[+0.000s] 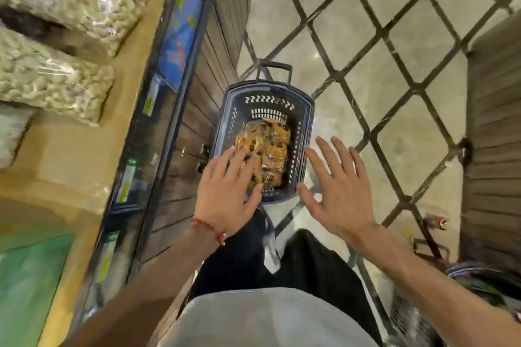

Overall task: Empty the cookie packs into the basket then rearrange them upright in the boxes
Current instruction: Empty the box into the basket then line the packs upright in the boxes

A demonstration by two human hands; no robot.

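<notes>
A dark plastic shopping basket stands on the pale tiled floor, which is crossed by dark diagonal lines, just beside the wood-slatted base of a store shelf. Its black handle sticks out at the far end. Inside lies a loose heap of cookie packs in clear wrap with yellow and black print, lying flat and overlapping rather than upright. Both hands hang above the near end of the basket with fingers spread and straight, holding nothing. The left hand covers the near-left corner and some of the packs from this angle (whether it touches them cannot be told), and a red thread bracelet circles its wrist. The right hand is off the near-right corner, palm down over the floor, its thumb near the rim. Below the hands are dark trousers and a grey shirt. On the shelf to the left, clear bags of pale, lumpy snacks rest on brown cardboard, and yellow-green price tags line the dark shelf edge. The picture is blurred toward its edges.
</notes>
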